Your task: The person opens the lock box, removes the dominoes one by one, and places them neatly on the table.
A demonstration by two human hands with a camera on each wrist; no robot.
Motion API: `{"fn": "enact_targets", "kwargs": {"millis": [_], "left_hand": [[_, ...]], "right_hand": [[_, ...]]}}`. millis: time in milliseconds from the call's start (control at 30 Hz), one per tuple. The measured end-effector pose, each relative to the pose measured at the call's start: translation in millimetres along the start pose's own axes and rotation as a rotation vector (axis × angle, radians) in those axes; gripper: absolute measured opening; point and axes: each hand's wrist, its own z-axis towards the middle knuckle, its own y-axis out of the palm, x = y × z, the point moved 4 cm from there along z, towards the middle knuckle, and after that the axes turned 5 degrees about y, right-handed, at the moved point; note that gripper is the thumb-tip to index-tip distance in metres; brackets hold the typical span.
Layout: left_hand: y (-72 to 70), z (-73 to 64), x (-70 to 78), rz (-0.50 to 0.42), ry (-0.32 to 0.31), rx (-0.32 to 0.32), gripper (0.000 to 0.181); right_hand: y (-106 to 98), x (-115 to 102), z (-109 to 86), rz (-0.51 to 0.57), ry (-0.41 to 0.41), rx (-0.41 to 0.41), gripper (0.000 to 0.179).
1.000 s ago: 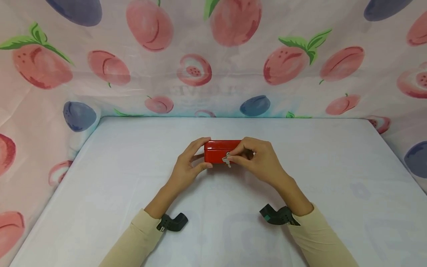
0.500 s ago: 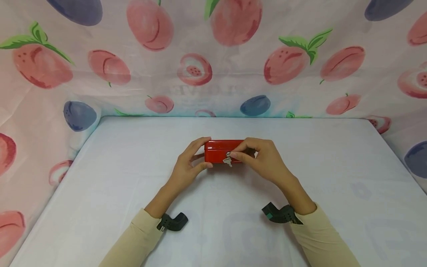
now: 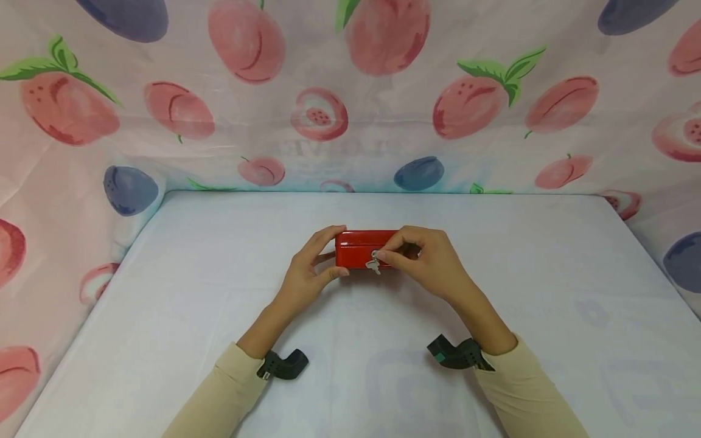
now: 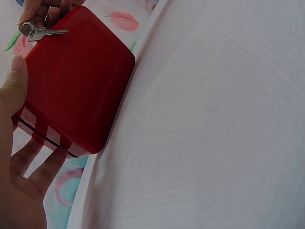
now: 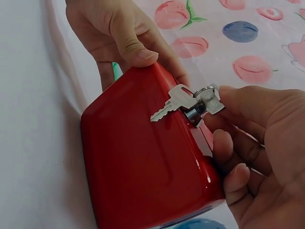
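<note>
Head view: we find the red box [image 3: 356, 256] over the far half of the white surface [image 3: 339, 365], between both hands, its lid down. The left hand [image 3: 308, 267] clasps its left end, thumb low and fingers high, presumably to stop it twisting. A loose key [image 3: 373, 266] hangs at the front.

Left wrist view: we see the box's broad underside and judge it held clear of the surface; the spread fingers probably share its weight.

Right wrist view: the right hand [image 5: 267, 133] pinches the head of an inserted key [image 5: 212, 102] at the lock [image 5: 193, 115], a grip we consider suited to turning. We cannot tell whether the lock is fastened.
</note>
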Motion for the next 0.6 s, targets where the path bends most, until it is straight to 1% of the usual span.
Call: {"fn": "enact_targets", "kwargs": {"millis": [433,500,600], "left_hand": [[-1.1,-0.5,0.1,-0.005,0.001,0.001,0.073],[-1.4,0.3,3.8,-0.011,-0.002,-0.003,0.072],[-2.4,1.9,15.8,-0.028,0.006,-0.007,0.07]], "right_hand": [[0.0,-1.2,-0.1,-0.004,0.053,-0.013,0.005],[-2.6,-0.8,-1.0,-0.023,0.055,0.0,0.005],[-8.6,0.8,-2.2,-0.056,0.053,0.035,0.007]]}}
